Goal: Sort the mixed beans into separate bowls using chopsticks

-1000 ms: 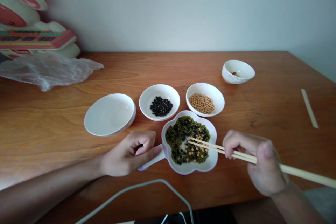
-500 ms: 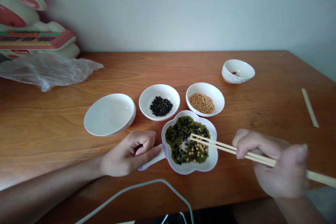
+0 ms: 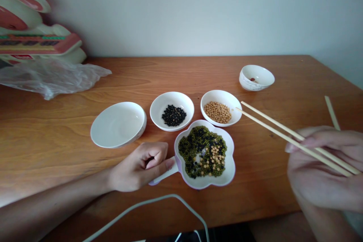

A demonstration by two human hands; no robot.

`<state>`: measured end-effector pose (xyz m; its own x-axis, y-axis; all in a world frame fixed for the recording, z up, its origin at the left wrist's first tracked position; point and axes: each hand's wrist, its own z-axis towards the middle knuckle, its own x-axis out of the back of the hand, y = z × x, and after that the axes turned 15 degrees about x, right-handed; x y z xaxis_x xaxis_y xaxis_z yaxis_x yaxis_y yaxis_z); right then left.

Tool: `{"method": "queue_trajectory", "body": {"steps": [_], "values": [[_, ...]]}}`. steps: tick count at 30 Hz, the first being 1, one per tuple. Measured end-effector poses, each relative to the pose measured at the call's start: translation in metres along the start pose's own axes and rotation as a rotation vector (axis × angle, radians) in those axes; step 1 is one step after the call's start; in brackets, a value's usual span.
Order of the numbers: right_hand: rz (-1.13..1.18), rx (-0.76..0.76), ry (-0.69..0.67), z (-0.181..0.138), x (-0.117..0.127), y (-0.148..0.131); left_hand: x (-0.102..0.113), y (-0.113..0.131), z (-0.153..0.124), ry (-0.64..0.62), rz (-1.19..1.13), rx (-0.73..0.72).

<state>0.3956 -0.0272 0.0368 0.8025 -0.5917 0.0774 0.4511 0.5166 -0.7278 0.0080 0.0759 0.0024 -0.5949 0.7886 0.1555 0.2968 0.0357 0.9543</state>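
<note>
A flower-shaped purple-and-white dish [image 3: 230, 174] holds mixed green, black and yellow beans. My left hand [image 3: 138, 166] is curled beside it, fingers closed on its handle [image 3: 164, 176]. My right hand [image 3: 326, 170], blurred at the right edge, grips a pair of wooden chopsticks [image 3: 283, 134]. Their tips hover by the rim of the white bowl of yellow beans [image 3: 221, 110]; I cannot see a bean between them. A white bowl of black beans [image 3: 172, 110] sits left of it.
An empty white bowl [image 3: 118, 123] lies at left. A small patterned bowl [image 3: 256, 77] stands far right. A loose wooden stick [image 3: 331, 111] lies near the right edge. Crumpled plastic [image 3: 51, 77] and boxes sit at back left. A grey cable [image 3: 159, 204] loops in front.
My right hand has pulled back to the right and lifted the chopsticks out of the flower dish; their tips now point at the yellow-bean bowl. My left hand has stayed put.
</note>
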Motion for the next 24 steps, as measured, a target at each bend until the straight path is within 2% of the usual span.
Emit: {"method": "queue_trajectory", "body": {"steps": [1, 3, 8, 12, 15, 19, 24], "values": [[0.027, 0.077, 0.04, 0.002, -0.004, -0.003, 0.0, 0.0, 0.0, 0.002, 0.001, -0.002], [0.079, 0.111, 0.028, 0.004, -0.011, -0.009, 0.0, 0.001, 0.0, 0.005, 0.007, -0.007], [0.149, -0.015, -0.222, 0.001, -0.022, -0.028, 0.0, 0.001, 0.0, 0.005, 0.019, 0.003], [0.208, -0.152, -0.515, -0.004, -0.037, -0.038, 0.0, 0.0, 0.0, 0.004, 0.003, -0.002], [0.241, -0.171, -0.653, -0.006, -0.044, -0.041, -0.001, 0.001, 0.0, 0.011, 0.005, -0.003], [0.283, -0.165, -0.717, -0.009, -0.044, -0.041, -0.001, 0.002, 0.0, 0.01, -0.01, 0.009], [0.278, -0.229, -0.777, -0.013, -0.042, -0.039, -0.001, 0.002, 0.0, 0.002, -0.031, 0.024]]}}
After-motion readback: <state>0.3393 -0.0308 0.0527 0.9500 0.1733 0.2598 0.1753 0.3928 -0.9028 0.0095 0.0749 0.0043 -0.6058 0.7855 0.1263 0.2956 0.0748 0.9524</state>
